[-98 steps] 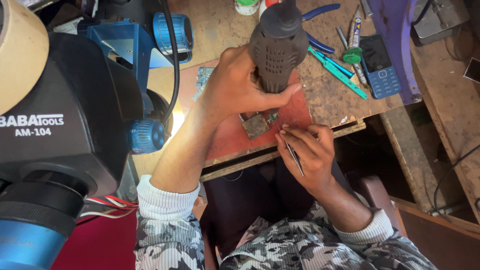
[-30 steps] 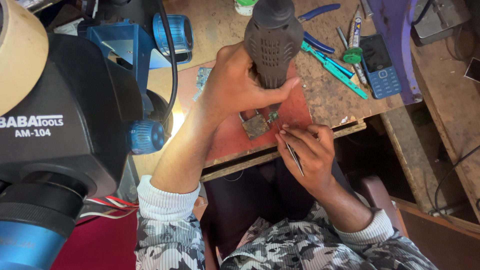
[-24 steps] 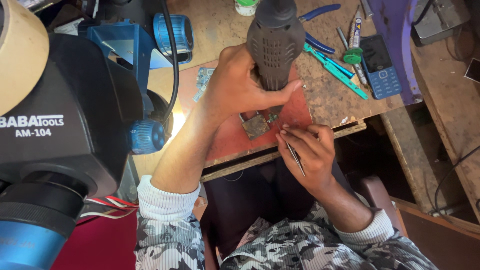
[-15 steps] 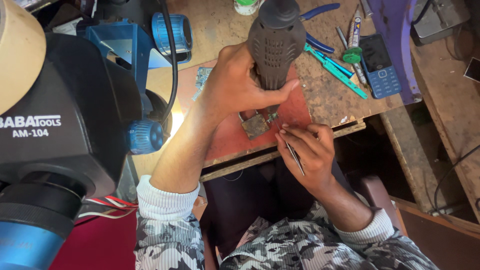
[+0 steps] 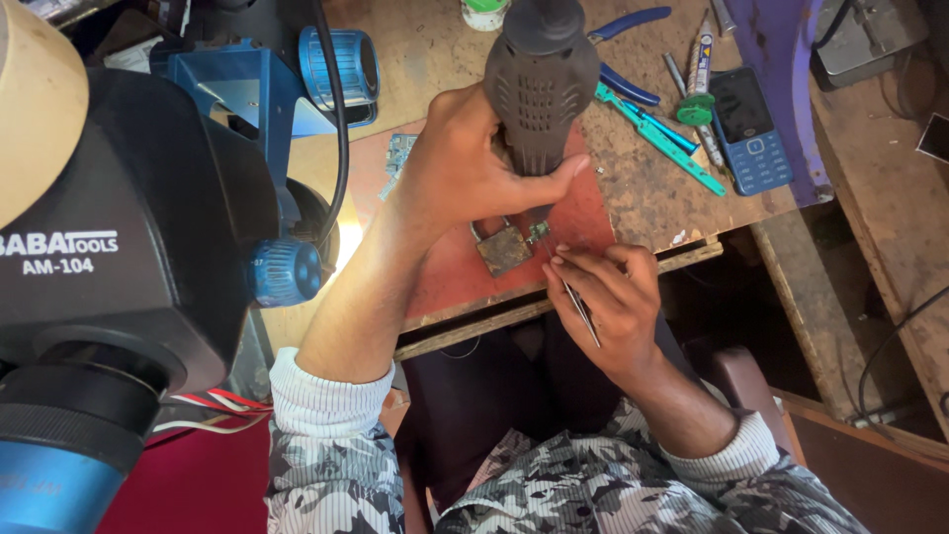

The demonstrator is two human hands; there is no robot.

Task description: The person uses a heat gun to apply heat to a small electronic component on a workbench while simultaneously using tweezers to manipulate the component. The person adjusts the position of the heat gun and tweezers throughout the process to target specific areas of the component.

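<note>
My left hand (image 5: 465,168) grips a dark ribbed hot-air tool handle (image 5: 539,84), held upright with its nozzle pointing down at a small brown circuit board (image 5: 502,249) on a red mat (image 5: 450,277). My right hand (image 5: 608,297) pinches thin metal tweezers (image 5: 581,309), whose tips rest near a tiny component at the board's right edge. The nozzle tip is hidden behind my left hand.
A large black and blue microscope (image 5: 119,257) fills the left side, with a blue knob (image 5: 287,272) near my left forearm. On the wooden bench lie a blue keypad phone (image 5: 746,129), teal tweezers (image 5: 657,138), blue-handled pliers (image 5: 623,20) and another small board (image 5: 398,158).
The hot-air tool handle has wobbled slightly over the board. Both hands stay in the same places.
</note>
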